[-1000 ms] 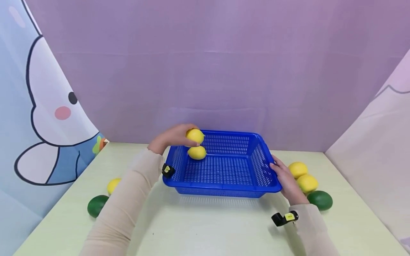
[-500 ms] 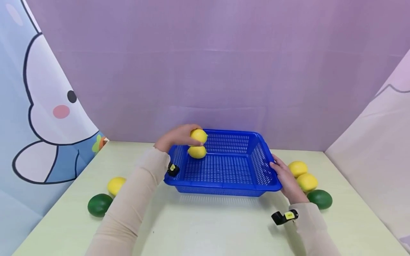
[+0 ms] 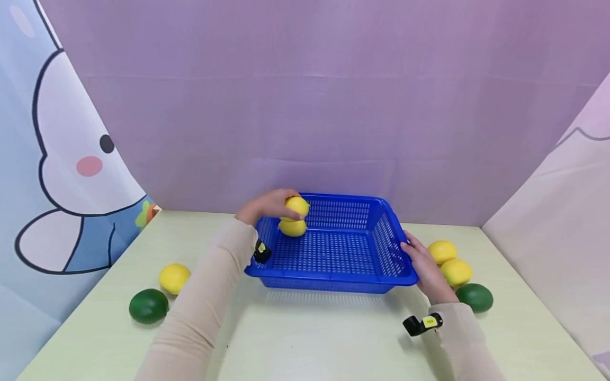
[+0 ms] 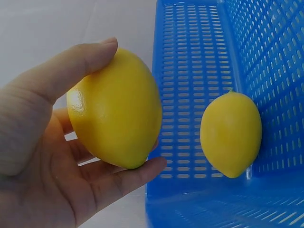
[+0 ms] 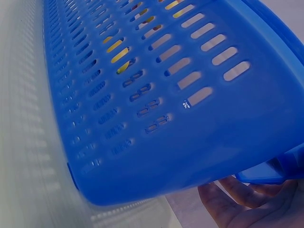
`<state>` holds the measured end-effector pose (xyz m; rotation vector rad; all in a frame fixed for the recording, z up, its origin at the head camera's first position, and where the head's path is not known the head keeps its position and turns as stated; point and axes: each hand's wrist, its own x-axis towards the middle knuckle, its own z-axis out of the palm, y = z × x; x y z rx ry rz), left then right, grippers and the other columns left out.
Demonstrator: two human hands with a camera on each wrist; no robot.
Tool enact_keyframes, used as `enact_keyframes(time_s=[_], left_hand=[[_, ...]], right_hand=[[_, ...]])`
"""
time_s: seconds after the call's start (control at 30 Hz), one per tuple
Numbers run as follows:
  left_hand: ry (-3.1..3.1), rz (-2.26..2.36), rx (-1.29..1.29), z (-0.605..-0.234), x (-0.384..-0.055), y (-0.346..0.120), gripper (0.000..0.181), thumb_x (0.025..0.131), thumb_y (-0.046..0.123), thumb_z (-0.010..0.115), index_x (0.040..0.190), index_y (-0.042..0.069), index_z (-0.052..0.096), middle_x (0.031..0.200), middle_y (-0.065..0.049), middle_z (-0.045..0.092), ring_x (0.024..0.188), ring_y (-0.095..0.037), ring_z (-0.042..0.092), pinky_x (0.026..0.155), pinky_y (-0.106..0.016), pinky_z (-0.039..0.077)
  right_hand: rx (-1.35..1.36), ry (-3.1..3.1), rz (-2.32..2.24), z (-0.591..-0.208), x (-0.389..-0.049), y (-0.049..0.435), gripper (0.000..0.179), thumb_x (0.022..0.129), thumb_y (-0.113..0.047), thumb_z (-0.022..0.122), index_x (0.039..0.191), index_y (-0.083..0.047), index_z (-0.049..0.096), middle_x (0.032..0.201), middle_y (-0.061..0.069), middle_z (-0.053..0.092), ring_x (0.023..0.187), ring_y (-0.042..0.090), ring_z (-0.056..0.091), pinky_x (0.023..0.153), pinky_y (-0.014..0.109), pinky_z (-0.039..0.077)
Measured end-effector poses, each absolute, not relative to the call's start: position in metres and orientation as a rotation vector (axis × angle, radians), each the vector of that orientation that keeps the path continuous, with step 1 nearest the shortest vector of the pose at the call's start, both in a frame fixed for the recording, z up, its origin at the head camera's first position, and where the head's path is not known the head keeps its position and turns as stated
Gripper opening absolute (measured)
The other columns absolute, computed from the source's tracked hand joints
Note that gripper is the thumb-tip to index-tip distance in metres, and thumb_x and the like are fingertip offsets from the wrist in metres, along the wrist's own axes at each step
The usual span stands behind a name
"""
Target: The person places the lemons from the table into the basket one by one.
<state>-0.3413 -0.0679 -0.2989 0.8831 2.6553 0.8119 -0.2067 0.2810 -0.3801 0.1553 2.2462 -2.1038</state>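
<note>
My left hand holds a yellow lemon over the left part of a blue plastic basket. In the left wrist view the thumb lies across the top of the held lemon, with the fingers curled beneath it. Another lemon lies on the basket floor, against the wall. At the basket's right rim, my right hand grips the edge. The right wrist view shows its fingers at the rim, partly hidden by the slotted wall.
On the left of the table stand a lemon and a dark green oval fruit. To the right are two lemons and another green fruit. A purple curtain hangs behind the basket.
My left hand has moved a little to the right with the lemon, then slightly down over the lemon in the basket. The right hand stays on the rim.
</note>
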Motion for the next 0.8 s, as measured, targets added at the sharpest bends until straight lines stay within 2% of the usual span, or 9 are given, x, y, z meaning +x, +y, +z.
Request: enact_keyframes(time_s=[0.27, 0.8], left_hand=[[2.597, 0.768, 0.858, -0.302, -0.341, -0.063, 0.057, 0.083, 0.035, 0.068, 0.13, 0.009, 0.05, 0.118, -0.009, 0.056, 0.101, -0.025, 0.051, 0.086, -0.039, 0.047], [2.534, 0.631, 0.816, -0.315, -0.348, -0.047, 0.055, 0.083, 0.035, 0.069, 0.128, 0.009, 0.052, 0.115, -0.007, 0.055, 0.097, -0.022, 0.052, 0.079, -0.035, 0.051]], right_hand=[[0.172, 2.246, -2.102, -0.38, -0.207, 0.279, 0.058, 0.103, -0.028, 0.03, 0.152, -0.014, 0.005, 0.145, 0.024, 0.026, 0.09, 0.005, 0.055, 0.078, 0.024, 0.05], [0.18, 2.245, -2.101, -0.38, -0.207, 0.281, 0.057, 0.103, -0.028, 0.03, 0.152, -0.014, 0.006, 0.144, 0.024, 0.027, 0.09, 0.006, 0.056, 0.077, 0.024, 0.051]])
